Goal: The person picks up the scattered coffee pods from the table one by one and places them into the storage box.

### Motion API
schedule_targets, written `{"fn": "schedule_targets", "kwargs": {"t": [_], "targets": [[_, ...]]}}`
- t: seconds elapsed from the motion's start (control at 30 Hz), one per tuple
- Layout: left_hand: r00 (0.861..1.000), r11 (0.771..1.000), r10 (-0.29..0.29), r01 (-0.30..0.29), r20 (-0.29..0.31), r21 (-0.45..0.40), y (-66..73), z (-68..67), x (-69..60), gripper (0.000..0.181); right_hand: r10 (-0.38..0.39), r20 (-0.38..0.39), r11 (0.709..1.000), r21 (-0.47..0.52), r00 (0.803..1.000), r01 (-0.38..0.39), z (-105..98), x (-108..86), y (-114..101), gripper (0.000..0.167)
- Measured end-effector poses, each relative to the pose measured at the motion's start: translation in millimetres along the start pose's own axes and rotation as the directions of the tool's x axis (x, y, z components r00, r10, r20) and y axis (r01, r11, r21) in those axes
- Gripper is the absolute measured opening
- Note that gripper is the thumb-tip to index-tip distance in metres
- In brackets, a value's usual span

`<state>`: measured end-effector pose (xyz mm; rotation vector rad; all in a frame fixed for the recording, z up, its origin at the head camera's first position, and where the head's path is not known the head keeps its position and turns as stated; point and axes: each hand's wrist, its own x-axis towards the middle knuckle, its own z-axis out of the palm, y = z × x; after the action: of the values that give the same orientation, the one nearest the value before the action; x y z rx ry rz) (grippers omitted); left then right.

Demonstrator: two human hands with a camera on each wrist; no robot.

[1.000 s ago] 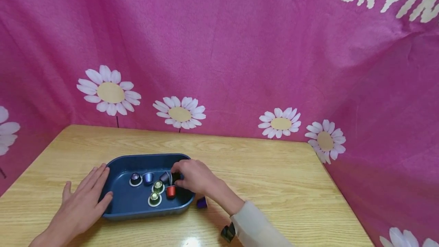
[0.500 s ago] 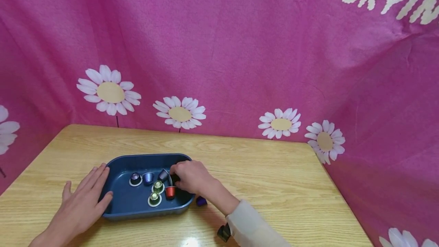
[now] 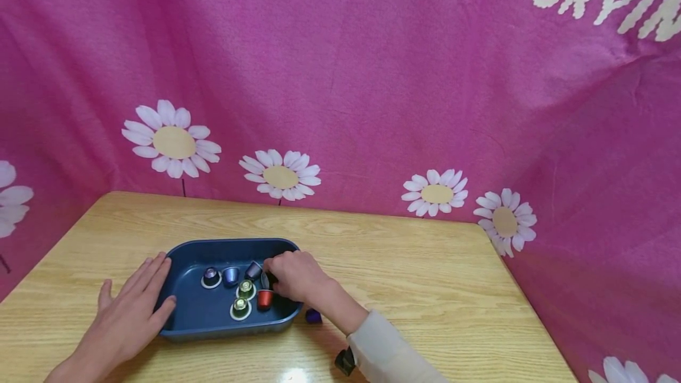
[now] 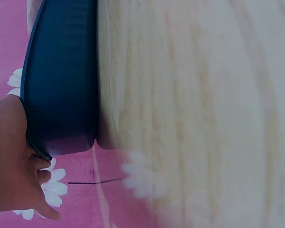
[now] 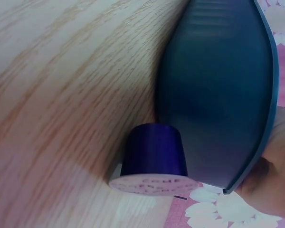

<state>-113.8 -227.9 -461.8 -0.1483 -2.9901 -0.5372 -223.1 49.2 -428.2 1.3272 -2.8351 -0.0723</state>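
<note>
A dark blue rectangular tray (image 3: 213,331) holds several coffee capsules. My left hand (image 3: 122,318) rests on its left rim with straight fingers. In the left wrist view the left hand (image 4: 14,161) lies over the tray's edge (image 4: 61,85). Inside the right end, my right hand (image 3: 298,276) pinches a dark coffee capsule (image 3: 266,280), mostly hidden by the fingers. Around it lie a red capsule (image 3: 264,299), a grey-purple one (image 3: 253,270), a blue one (image 3: 230,276), a dark purple one (image 3: 211,277) and two green ones, one nearer (image 3: 240,307), one farther (image 3: 246,289).
Outside the tray's right end a purple capsule (image 3: 313,315) lies on the wooden table (image 3: 415,288); the right wrist view shows this purple capsule (image 5: 154,152) beside the tray wall. A black object (image 3: 345,362) is beside the right sleeve. A pink flowered cloth (image 3: 362,93) hangs behind.
My right hand has shifted slightly at the tray's right end, its fingers drawing in around the dark capsule. The grey-purple capsule has moved slightly left. My left hand has stayed on the rim.
</note>
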Motion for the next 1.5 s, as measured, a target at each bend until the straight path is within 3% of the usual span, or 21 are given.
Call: {"fn": "schedule_targets", "kwargs": {"t": [0.17,0.27,0.4,0.53,0.63,0.73,0.9,0.97,1.07,1.23,1.33,1.5], "targets": [[1.0,1.0,0.01,-0.01,-0.011,0.01,0.6,-1.2,0.4,0.069,0.01,0.022,1.0,0.024,1.0,-0.01,-1.6,0.4,0.5,0.019],[1.0,1.0,0.005,-0.005,-0.002,0.012,0.6,-1.1,0.4,0.069,0.015,0.016,0.995,0.099,1.0,-0.017,-5.1,-1.8,3.0,0.025],[1.0,1.0,-0.003,0.003,0.01,0.011,0.1,-0.5,0.2,0.069,0.03,-0.044,0.969,0.247,0.999,-0.018,-12.8,-8.9,12.0,0.026],[1.0,1.0,-0.001,0.001,0.009,0.009,-0.9,-0.5,0.4,0.069,0.063,-0.141,0.943,0.332,0.988,-0.013,-19.7,-20.8,25.4,0.026],[1.0,1.0,0.002,-0.002,0.008,0.007,-1.3,-0.7,0.6,0.069,0.102,-0.167,0.915,0.403,0.981,-0.027,-21.1,-31.5,35.1,0.027],[1.0,1.0,0.002,-0.002,0.007,0.004,-1.4,-0.8,0.6,0.069,0.121,-0.152,0.854,0.52,0.981,-0.025,-17.9,-42.3,43.0,0.027],[1.0,1.0,0.002,-0.002,0.004,0.001,-0.4,-0.9,-0.1,0.069,0.144,-0.127,0.707,0.707,0.981,-0.012,-4.3,-57.9,52.9,0.025],[1.0,1.0,0.003,-0.003,0.001,0.002,0.1,-0.6,-0.3,0.069,0.164,-0.123,0.662,0.75,0.979,-0.017,0.5,-63.0,55.8,0.024],[1.0,1.0,0.002,-0.002,0.003,0.002,0.4,-0.2,-0.3,0.069,0.18,-0.089,0.616,0.787,0.98,-0.042,5.7,-69.3,59.1,0.024],[1.0,1.0,0.0,0.0,0.012,-0.001,0.3,0.0,-0.5,0.069,0.143,0.053,0.534,0.836,0.988,-0.122,15.8,-77.0,59.9,0.029],[1.0,1.0,0.002,-0.002,0.007,0.002,-0.2,-0.2,-0.6,0.069,0.095,0.097,0.527,0.839,0.991,-0.133,21.6,-80.8,57.8,0.032],[1.0,1.0,0.004,-0.004,0.006,-0.002,-0.6,-0.5,-0.5,0.069,0.074,0.139,0.572,0.805,0.988,-0.156,28.8,-84.4,54.2,0.033]]}}
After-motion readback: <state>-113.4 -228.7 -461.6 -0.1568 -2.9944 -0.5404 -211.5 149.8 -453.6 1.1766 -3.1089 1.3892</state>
